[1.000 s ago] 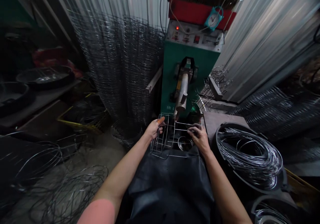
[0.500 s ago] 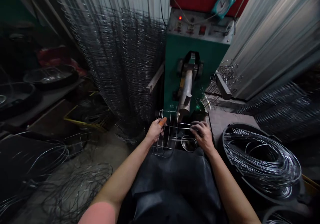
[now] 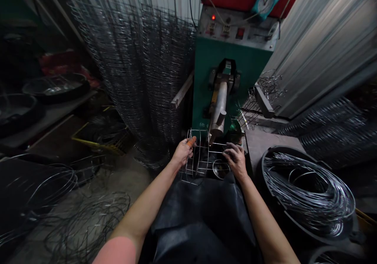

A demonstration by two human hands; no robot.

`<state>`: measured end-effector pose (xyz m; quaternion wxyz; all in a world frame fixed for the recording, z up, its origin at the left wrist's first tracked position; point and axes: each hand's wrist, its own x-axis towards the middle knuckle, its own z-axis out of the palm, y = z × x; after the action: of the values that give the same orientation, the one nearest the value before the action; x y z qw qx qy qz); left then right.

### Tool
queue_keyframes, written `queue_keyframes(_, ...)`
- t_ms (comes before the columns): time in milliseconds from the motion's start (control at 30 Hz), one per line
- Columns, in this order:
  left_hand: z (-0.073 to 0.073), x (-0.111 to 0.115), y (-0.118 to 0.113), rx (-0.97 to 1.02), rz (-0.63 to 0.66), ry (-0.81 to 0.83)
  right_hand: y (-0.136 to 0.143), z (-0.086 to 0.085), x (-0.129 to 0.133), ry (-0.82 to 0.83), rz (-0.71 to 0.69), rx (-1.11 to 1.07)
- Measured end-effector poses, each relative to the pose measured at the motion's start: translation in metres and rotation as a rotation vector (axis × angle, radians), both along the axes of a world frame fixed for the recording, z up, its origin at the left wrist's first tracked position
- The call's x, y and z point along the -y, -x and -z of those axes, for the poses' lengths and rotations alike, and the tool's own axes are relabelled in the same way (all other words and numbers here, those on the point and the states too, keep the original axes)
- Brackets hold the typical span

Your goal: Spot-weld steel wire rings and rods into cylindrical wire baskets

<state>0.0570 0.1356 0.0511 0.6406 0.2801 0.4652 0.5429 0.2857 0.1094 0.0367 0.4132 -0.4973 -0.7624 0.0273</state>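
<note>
Between my hands is a wire frame point(image 3: 200, 162) of thin metal rods and curved hoops, just under the electrode arm point(image 3: 219, 107) of a green spot welding machine point(image 3: 203, 79). My left hand point(image 3: 183, 151), with an orange cover on its thumb or finger, is closed around the left side of the frame. At the frame's right end, the fingers of my right hand point(image 3: 235, 158) are bent round the rod ends. A small wire ring point(image 3: 220, 169) shows below the rods. The lower electrode tip sits at the frame's upper middle; whether they touch I cannot tell.
Tall stacks of wire baskets point(image 3: 156, 71) stand left of the machine. A black tub point(image 3: 265, 189) with coiled wire rings stands at the right, beside a grey board point(image 3: 273, 138). Loose wire hoops point(image 3: 91, 220) lie on the left floor, near a yellow crate point(image 3: 97, 144). A teal clock point(image 3: 266, 0) hangs above.
The view has shifted slightly. Both hands keep their hold on the wire frame, which has moved very little under the electrode.
</note>
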Motion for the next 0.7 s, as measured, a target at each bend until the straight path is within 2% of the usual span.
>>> queue_keyframes(333, 0.003, -0.014, -0.004, 0.025, 0.003, 0.019, 0.001, 0.000, -0.011, 0.005, 0.025, -0.014)
queue_keyframes(700, -0.003, -0.022, -0.005, 0.048, -0.001, 0.029, -0.002, -0.004, -0.023, 0.046, 0.001, -0.014)
